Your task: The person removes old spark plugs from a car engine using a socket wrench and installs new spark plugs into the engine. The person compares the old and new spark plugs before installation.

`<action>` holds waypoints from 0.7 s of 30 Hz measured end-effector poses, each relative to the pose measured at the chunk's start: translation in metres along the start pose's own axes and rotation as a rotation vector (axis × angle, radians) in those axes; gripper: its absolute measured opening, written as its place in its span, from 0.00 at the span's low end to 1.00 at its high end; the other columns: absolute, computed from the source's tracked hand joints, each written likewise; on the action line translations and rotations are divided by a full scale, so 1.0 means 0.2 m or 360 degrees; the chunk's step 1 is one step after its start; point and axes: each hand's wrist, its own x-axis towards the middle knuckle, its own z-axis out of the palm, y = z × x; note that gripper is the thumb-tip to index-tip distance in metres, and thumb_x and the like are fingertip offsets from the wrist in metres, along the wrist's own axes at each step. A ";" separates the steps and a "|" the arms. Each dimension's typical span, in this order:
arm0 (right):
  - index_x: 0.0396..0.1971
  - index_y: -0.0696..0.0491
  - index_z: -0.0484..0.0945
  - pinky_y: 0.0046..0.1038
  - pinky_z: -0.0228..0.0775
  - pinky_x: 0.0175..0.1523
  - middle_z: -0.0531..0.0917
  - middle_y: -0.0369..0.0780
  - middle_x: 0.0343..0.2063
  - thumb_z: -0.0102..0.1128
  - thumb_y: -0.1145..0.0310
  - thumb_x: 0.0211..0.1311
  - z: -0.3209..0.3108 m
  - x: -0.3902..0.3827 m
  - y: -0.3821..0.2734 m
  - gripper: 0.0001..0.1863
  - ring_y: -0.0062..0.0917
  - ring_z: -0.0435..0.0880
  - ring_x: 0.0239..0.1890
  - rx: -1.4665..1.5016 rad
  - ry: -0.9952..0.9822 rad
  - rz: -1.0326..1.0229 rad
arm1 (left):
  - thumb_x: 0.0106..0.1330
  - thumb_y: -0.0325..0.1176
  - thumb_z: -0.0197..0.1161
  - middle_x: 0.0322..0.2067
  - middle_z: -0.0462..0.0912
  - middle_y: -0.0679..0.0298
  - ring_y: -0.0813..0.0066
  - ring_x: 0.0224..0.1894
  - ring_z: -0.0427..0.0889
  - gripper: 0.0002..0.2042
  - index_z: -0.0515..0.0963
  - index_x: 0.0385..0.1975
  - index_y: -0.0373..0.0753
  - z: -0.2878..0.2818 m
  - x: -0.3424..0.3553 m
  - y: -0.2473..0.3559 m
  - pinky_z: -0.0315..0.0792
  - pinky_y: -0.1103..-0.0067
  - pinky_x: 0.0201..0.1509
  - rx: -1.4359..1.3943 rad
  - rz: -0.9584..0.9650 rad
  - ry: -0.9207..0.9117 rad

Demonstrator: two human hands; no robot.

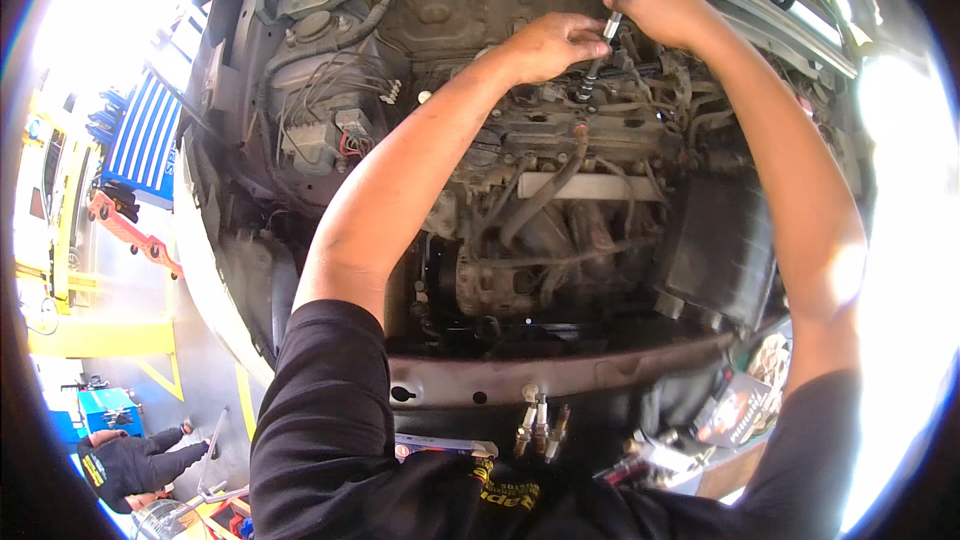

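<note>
Both my arms reach over an open engine bay to a socket wrench with a long extension (612, 28), which slants down to the top of the engine (545, 135). My right hand (668, 8) is closed around its upper end, by the shiny metal head. Lower on the shaft, my left hand (558, 46) has its fingers and thumb pinched around the extension. The socket end (586, 92) meets the engine's top cover, where a well seems to be; its tip is hidden. A black rubber hose (548, 202) runs just in front.
Several loose ignition leads (345, 80) lie over the left side of the bay. Spark plugs (540, 430) rest by the front crossmember (560, 376). A black box-shaped cover (722, 250) sits at right. On the floor far left are a red jack (135, 230) and another person (140, 460).
</note>
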 end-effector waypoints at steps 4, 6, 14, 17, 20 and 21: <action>0.33 0.63 0.83 0.42 0.72 0.33 0.82 0.56 0.25 0.57 0.61 0.63 0.10 0.11 -0.06 0.18 0.42 0.84 0.27 -0.0375 -0.0463 -0.0233 | 0.67 0.42 0.60 0.38 0.86 0.58 0.64 0.42 0.83 0.13 0.83 0.38 0.38 0.06 0.07 -0.12 0.71 0.69 0.48 0.0318 -0.0034 0.0055; 0.33 0.64 0.82 0.42 0.72 0.29 0.82 0.55 0.25 0.55 0.67 0.62 0.13 0.10 -0.15 0.14 0.40 0.84 0.24 -0.0299 -0.0829 -0.0018 | 0.66 0.41 0.61 0.37 0.86 0.57 0.63 0.42 0.83 0.12 0.83 0.38 0.39 0.09 0.07 -0.11 0.71 0.69 0.48 0.0287 -0.0105 0.0003; 0.41 0.55 0.84 0.41 0.75 0.46 0.84 0.50 0.38 0.60 0.67 0.59 0.17 -0.18 -0.10 0.12 0.42 0.84 0.41 -0.0213 -0.0797 0.0227 | 0.56 0.39 0.71 0.33 0.84 0.49 0.53 0.37 0.83 0.15 0.82 0.35 0.33 0.13 0.07 -0.15 0.72 0.64 0.44 0.0552 -0.0235 0.0124; 0.47 0.53 0.81 0.41 0.74 0.49 0.84 0.49 0.42 0.54 0.62 0.65 0.25 -0.27 0.05 0.16 0.43 0.83 0.46 -0.0205 -0.0525 0.0145 | 0.55 0.39 0.71 0.33 0.84 0.48 0.52 0.39 0.83 0.15 0.83 0.34 0.33 0.07 0.03 -0.10 0.72 0.63 0.45 0.0537 -0.0360 0.0133; 0.52 0.52 0.77 0.42 0.73 0.52 0.83 0.49 0.45 0.52 0.61 0.67 0.35 -0.31 0.29 0.18 0.44 0.82 0.48 -0.0026 -0.0194 0.0030 | 0.56 0.38 0.71 0.34 0.84 0.48 0.52 0.40 0.83 0.15 0.82 0.36 0.34 0.09 0.05 -0.05 0.73 0.63 0.46 0.0585 -0.0395 0.0019; 0.54 0.51 0.76 0.42 0.73 0.52 0.82 0.49 0.45 0.51 0.61 0.67 0.37 -0.31 0.34 0.19 0.44 0.82 0.49 0.0012 -0.0108 -0.0006 | 0.56 0.39 0.71 0.34 0.84 0.49 0.52 0.41 0.83 0.15 0.82 0.36 0.34 0.11 0.06 -0.02 0.73 0.63 0.46 0.0575 -0.0362 0.0029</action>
